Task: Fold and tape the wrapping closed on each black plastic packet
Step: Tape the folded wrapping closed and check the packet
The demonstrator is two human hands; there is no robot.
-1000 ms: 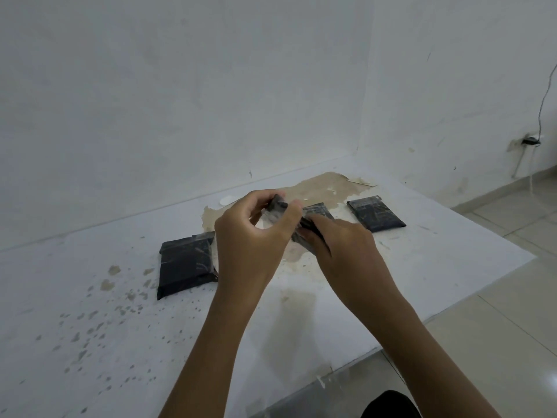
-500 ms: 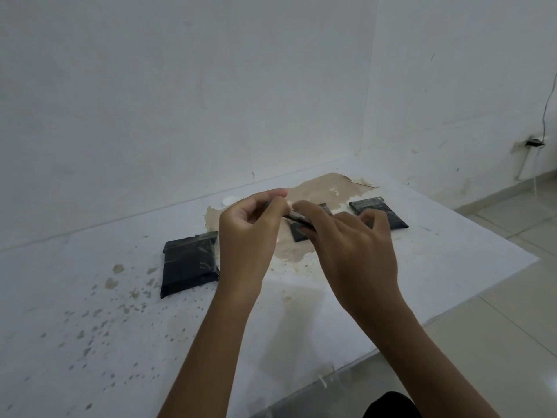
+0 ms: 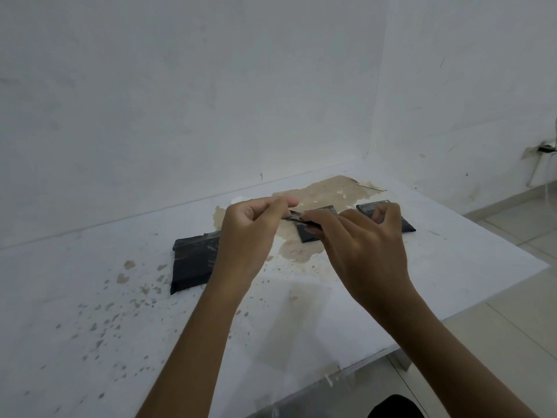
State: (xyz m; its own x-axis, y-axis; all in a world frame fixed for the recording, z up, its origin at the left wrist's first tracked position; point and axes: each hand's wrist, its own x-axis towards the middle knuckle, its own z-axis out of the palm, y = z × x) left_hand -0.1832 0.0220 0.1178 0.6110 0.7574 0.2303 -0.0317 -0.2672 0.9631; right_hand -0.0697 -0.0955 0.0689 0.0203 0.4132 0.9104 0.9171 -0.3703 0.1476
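1. We see the middle packet (image 3: 313, 229) at the frame's centre, lying on the table (image 3: 452, 267), mostly hidden behind our hands.
2. Our left hand (image 3: 250, 236) and right hand (image 3: 364, 245) both pinch a thin strip (image 3: 297, 216) between their fingertips, just above that packet; tape or wrapping edge, we cannot tell.
3. A larger packet (image 3: 193, 260) at left looks taped already; the right packet (image 3: 407, 226), far right, is unclear.
4. We judge this packet's sealing as underway, not finished.

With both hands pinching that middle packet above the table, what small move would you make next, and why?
Probably lower the middle packet onto the table and press its fold flat. Left hand and right hand pinch its near edge aloft, so neither is free to tape it.
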